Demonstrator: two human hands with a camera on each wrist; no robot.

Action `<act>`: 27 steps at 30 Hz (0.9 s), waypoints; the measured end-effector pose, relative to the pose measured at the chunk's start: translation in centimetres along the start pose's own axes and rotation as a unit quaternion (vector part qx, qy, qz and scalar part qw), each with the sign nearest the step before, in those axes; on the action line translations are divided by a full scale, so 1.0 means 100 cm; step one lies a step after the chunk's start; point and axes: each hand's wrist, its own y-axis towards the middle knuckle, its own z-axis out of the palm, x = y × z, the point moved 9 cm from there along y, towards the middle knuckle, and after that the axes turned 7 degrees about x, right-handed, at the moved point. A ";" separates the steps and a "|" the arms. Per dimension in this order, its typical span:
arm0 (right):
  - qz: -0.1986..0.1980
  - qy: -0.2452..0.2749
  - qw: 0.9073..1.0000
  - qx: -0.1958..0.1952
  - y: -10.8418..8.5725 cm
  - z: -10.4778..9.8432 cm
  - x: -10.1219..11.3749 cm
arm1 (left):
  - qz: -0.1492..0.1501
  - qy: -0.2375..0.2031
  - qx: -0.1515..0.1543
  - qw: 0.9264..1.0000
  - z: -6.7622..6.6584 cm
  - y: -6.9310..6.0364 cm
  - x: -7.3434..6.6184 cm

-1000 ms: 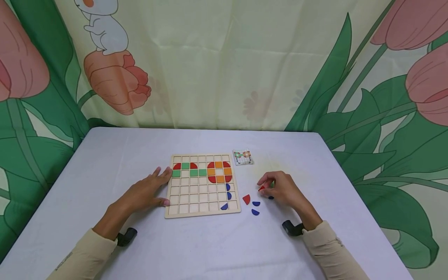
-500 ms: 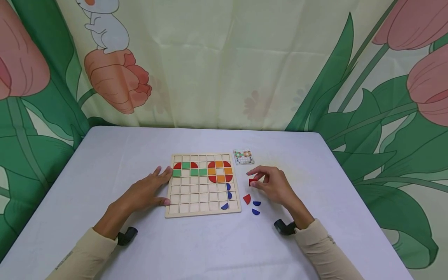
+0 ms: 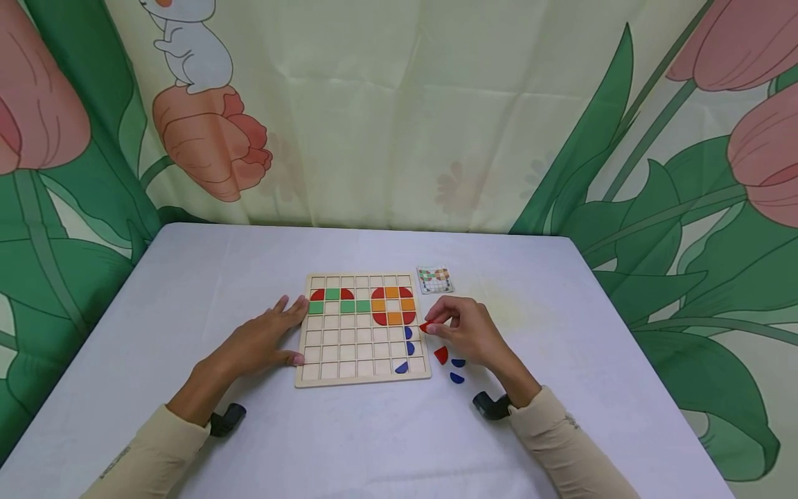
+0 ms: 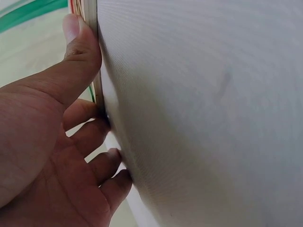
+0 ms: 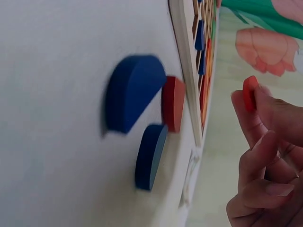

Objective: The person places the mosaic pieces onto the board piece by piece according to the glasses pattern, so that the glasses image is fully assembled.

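Observation:
My right hand [image 3: 464,329] pinches a small red block [image 5: 249,93] between thumb and fingertips, just over the right edge of the wooden grid board [image 3: 355,353]; the fingers partly hide its shape. My left hand [image 3: 255,343] rests spread along the board's left edge, thumb and fingertips touching the frame. Set in the grid are red, green and orange blocks, including a ring of red corners and orange squares [image 3: 391,292]. Several blue half-round blocks [image 3: 410,348] sit in the cells below that ring.
A loose red quarter-round block [image 3: 441,355] and two blue half-round blocks [image 5: 134,92] lie on the white cloth right of the board. Beyond them, near the board's top right corner, lies a small pattern card [image 3: 435,279]. A printed curtain [image 3: 399,138] hangs behind the table.
My right hand has moved left with the red block, from beside the loose blocks to the board's right edge. My left hand has stayed at the board's left edge.

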 end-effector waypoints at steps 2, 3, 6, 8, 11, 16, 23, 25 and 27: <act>-0.002 0.005 1.000 0.004 0.001 0.004 0.004 | 0.000 0.000 0.000 1.000 0.000 0.000 0.000; -0.002 0.007 1.000 0.004 0.002 0.006 0.006 | 0.000 0.001 0.001 1.000 0.000 0.000 0.000; -0.002 0.000 1.000 0.004 0.004 0.011 0.012 | 0.001 0.000 0.003 1.000 0.001 0.001 0.000; -0.002 -0.009 1.000 0.000 0.005 0.014 0.016 | 0.001 0.000 0.004 1.000 0.001 0.001 0.000; -0.004 -0.017 1.000 -0.004 0.008 0.019 0.021 | 0.002 0.000 0.005 1.000 0.000 0.001 0.000; -0.017 -0.011 1.000 0.002 0.012 0.027 0.032 | 0.003 0.003 0.003 1.000 0.000 0.001 0.000; -0.036 0.009 0.999 0.021 0.017 0.039 0.047 | 0.001 0.003 -0.003 1.000 0.001 0.001 0.000; -0.044 0.009 0.999 0.027 0.018 0.044 0.052 | 0.000 0.003 -0.003 1.000 0.001 0.002 0.000; -0.051 0.009 0.998 0.034 0.020 0.048 0.056 | 0.000 0.004 -0.003 1.000 0.001 0.001 0.000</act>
